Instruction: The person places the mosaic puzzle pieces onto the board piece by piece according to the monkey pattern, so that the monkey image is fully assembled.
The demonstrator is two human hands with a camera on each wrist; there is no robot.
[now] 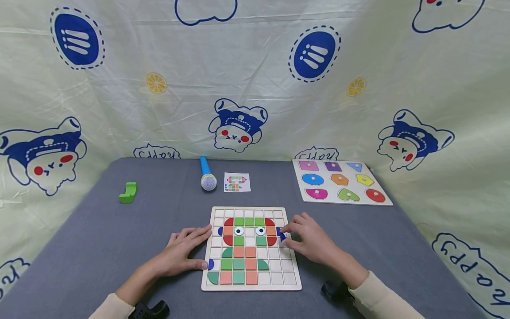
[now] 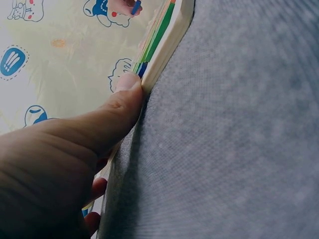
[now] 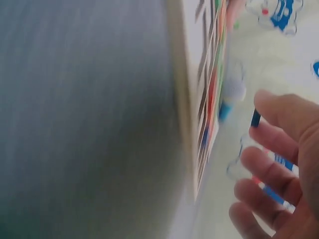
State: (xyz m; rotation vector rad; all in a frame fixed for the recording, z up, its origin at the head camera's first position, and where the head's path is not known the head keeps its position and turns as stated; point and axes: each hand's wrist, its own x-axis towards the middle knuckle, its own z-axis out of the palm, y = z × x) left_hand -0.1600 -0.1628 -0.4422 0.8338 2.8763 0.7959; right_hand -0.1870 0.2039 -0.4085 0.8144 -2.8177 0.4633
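A square puzzle board (image 1: 275,278) with a raised-edge grid lies on the table, set with green, orange, red and blue pieces and two eye pieces. Along its left edge rests my left hand (image 1: 181,249), thumb and fingertips against the rim; the left wrist view shows the thumb (image 2: 122,107) pressing at the board's corner side. Over the right edge, my right hand (image 1: 312,239) pinches a small dark blue puzzle piece (image 3: 255,118) between thumb and index finger, the other fingers loosely bent. Another blue piece (image 1: 278,231) sits in the grid right beside those fingertips.
Behind the board lie a blue toy microphone (image 1: 207,175) and a pattern card (image 1: 237,182). A shape puzzle board (image 1: 342,182) with knobbed pieces is at the back right. At the back left sits a green block (image 1: 128,193). A printed curtain (image 1: 255,79) hangs behind the table.
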